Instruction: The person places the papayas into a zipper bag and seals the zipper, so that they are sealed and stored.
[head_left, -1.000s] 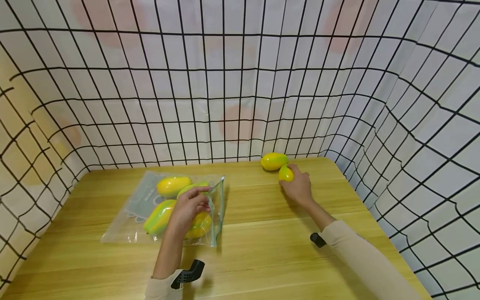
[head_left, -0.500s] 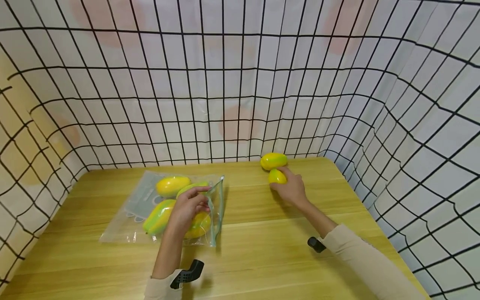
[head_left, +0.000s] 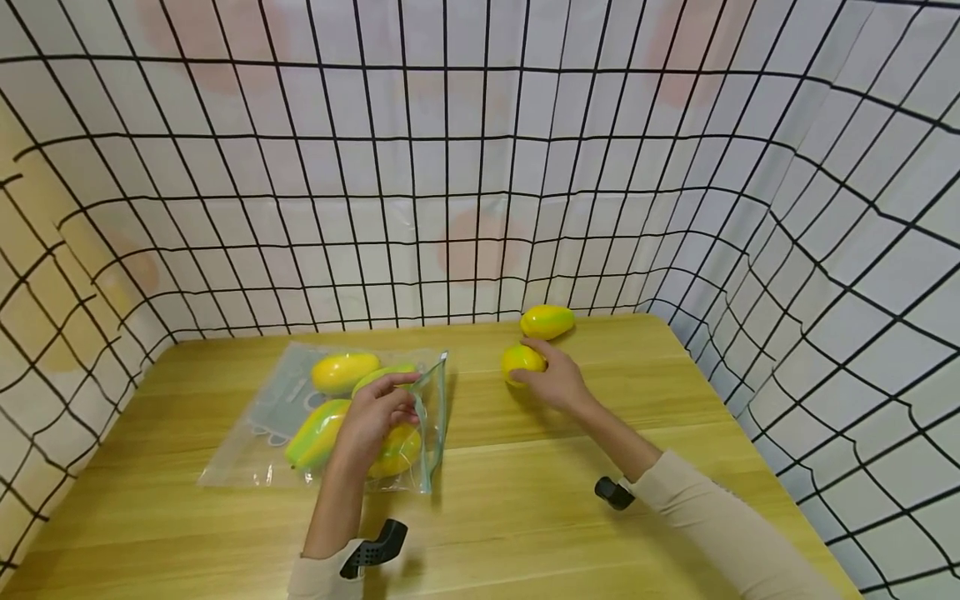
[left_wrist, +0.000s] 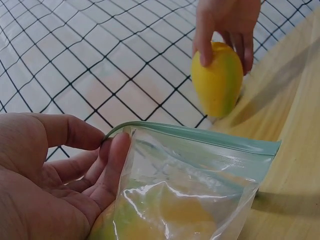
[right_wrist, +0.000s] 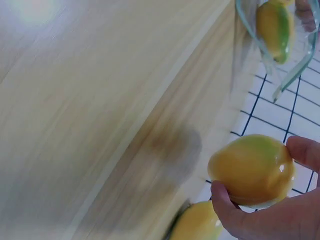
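A clear zip bag (head_left: 247, 467) with a pale green zip edge lies on the left of the table, several yellow-green mangoes inside it. My left hand (head_left: 375, 417) pinches the bag's rim (left_wrist: 200, 135) between thumb and fingers, and the mouth gapes toward the right. In my right hand (head_left: 558, 379) is one mango (head_left: 521, 365), gripped between thumb and fingers above the table. The right wrist view shows that same mango (right_wrist: 252, 170) held near its end, apart from the bag. Another mango (head_left: 547, 322) rests at the table's back edge, behind the right hand.
Black wire mesh (head_left: 480, 200) over white sheeting rises behind the wooden table (head_left: 525, 517) and along both sides. A grey-blue printed panel (head_left: 277, 404) shows on the bag. Dark wrist-mounted devices (head_left: 375, 550) sit at both cuffs.
My right hand has carried the gripped mango leftward toward the bag, away from the mango at the back. The left hand and bag have stayed in place.
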